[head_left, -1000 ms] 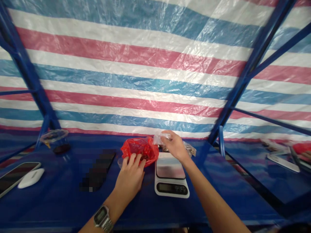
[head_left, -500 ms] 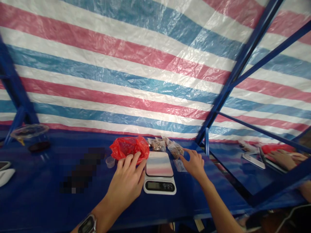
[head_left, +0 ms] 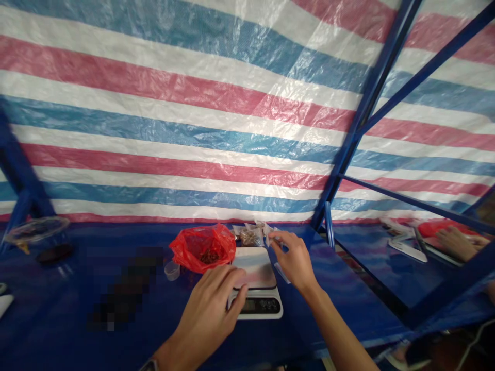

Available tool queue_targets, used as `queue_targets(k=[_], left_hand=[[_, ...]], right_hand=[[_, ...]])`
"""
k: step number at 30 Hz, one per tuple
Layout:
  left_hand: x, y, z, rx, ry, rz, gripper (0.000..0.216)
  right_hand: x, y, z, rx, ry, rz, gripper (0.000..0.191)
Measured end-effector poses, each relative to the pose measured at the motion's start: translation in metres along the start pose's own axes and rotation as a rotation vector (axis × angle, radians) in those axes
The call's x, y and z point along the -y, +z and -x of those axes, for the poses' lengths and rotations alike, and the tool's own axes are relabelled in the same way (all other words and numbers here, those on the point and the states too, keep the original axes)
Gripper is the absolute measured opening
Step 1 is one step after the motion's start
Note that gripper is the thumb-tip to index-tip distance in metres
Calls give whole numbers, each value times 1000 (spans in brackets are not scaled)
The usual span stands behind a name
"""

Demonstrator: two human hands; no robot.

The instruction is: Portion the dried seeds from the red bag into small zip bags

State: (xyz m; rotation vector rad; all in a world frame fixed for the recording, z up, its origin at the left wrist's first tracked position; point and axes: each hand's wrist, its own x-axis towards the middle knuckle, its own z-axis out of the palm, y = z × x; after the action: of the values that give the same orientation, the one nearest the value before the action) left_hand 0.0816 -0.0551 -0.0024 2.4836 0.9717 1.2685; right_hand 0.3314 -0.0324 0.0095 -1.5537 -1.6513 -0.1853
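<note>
My left hand is open, held over the near left part of a kitchen scale, thumb and fingers apart and nothing in it. Just beyond its knuckles sits an open red plastic bag with small brown dried pieces in the bottom. My right hand is pinched at the far right corner of the scale, on a small clear plastic bag; its fingers partly cover that bag. Several filled small bags lie behind the scale. Under the right hand shows the edge of a flat clear bag.
Left of the red bag stands a small clear cup. A round clear tub is at the far left of the blue table. Blue metal bars rise at the right; beyond them are another person's hands.
My right hand has moved left toward the scale, with the small plastic bag at its fingertips. The left hand has come off the red bag and drawn back over the scale.
</note>
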Motion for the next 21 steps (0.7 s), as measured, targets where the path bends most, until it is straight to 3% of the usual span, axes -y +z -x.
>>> queue_targets(k=[4, 9, 14, 18, 21], left_hand=[[10, -6, -12, 41, -369, 463, 32], [16, -9, -19, 95, -431, 750, 35], [14, -13, -19, 282, -528, 885, 40], [8, -12, -20, 301, -544, 920, 39], [4, -8, -20, 288, -538, 929, 38]], right_hand=[[57, -16, 13, 120, -351, -125, 16], [88, -20, 28, 236, -526, -89, 23], [86, -34, 45, 231, -433, -97, 27], [92, -46, 53, 238, -276, -215, 34], [97, -48, 54, 248, -183, -237, 30]])
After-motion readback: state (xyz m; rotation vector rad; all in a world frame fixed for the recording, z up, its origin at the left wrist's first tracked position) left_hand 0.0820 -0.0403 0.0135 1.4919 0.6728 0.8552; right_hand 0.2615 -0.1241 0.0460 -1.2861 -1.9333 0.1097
